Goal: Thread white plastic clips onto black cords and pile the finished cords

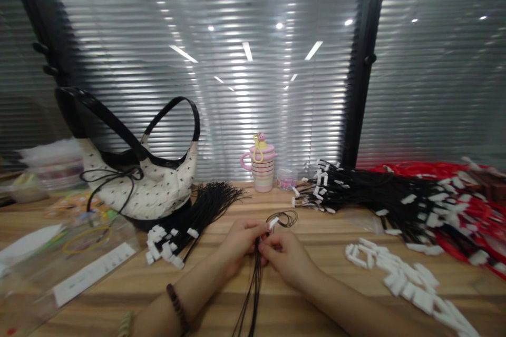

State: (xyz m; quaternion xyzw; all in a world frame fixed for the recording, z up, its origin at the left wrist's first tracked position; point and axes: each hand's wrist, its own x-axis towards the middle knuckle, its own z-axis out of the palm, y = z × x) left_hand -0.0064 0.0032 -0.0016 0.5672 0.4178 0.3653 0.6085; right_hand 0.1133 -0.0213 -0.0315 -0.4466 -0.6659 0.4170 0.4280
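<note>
My left hand (242, 239) and my right hand (285, 254) meet over the table in front of me, both closed in a pinch. A small white plastic piece (273, 222) sticks up at my left thumb and fingertips. Thin black cords (255, 295) hang from between my hands toward the table's near edge, with my right fingers gripping them just below the white piece. Behind my hands lies a loop of black cord (290, 218). The exact place where cord and white piece meet is partly hidden by my fingers.
Left are a black cord bundle with white ends (209, 202), a black-and-white handbag (166, 189) and a plastic bag (98, 247). A striped mug (263, 171) stands behind. On the right lie loose white pieces (411, 279), black cords (363, 187) and red cords (419, 168).
</note>
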